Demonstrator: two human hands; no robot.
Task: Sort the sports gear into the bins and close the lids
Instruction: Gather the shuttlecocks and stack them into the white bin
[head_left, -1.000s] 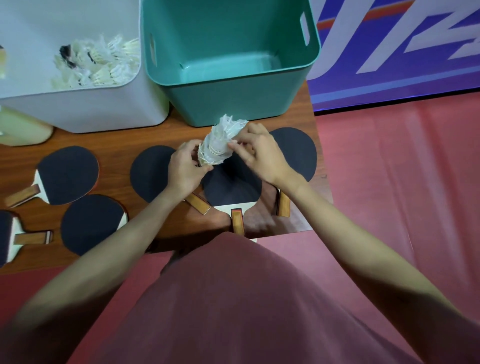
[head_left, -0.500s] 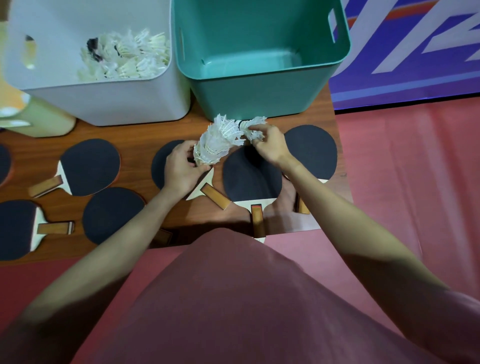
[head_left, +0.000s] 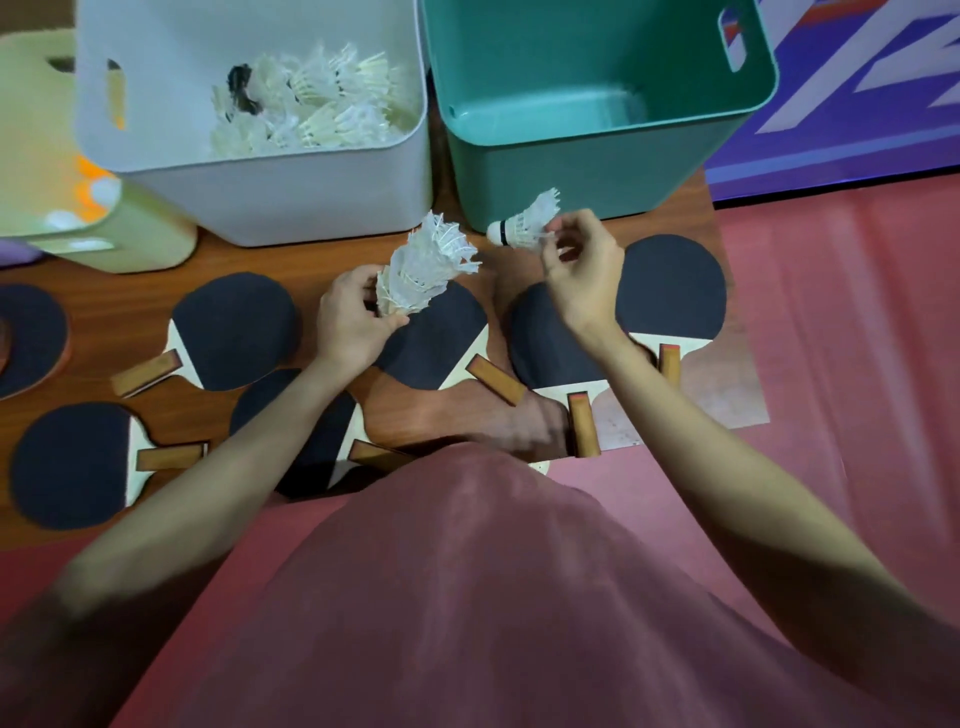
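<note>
The left hand (head_left: 353, 322), at centre frame, grips a nested stack of white feather shuttlecocks (head_left: 423, 273) by its lower end, fingers curled round the base so that the feathered skirts point up and to the right. This hold keeps the stack together and presents its open top toward the other hand. The right hand (head_left: 582, 275), just right of centre, pinches a single white feather shuttlecock with a black-banded cork (head_left: 524, 223) by its skirt between thumb and fingertips; the cork points left, clear of the stack (the two items are apart, not touching). The pinch on the feathers suits a light item drawn off one at a time.

The white plastic bin (head_left: 311, 192), upper left of centre, already contains a loose pile of similar shuttlecocks, so it is judged the destination. The teal plastic bin (head_left: 597, 171), upper right, shows only bare floor. Black-faced table tennis paddles with wooden handles (head_left: 234, 327) lie flat across the brown wooden tabletop (head_left: 457, 415) below both hands, not yet sorted. No lids are visible.
</note>
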